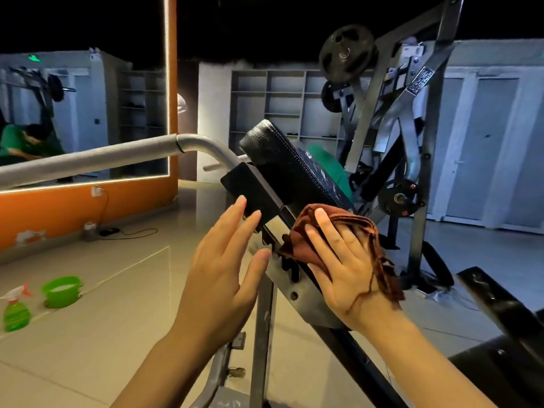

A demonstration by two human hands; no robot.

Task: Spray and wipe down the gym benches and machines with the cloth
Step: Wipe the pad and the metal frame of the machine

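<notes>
pressing a brown cloth (338, 228) on the bench frame (294, 293) with flat spread right hand (343, 269), left hand (223, 266) open beside, fingers straight, holding nothing, green spray bottle (16, 310) on floor

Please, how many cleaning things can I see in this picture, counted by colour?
Green: 2, the spray bottle and the bowl, both on the floor
Brown: 1, the cloth under the right hand
Total: 3
</notes>
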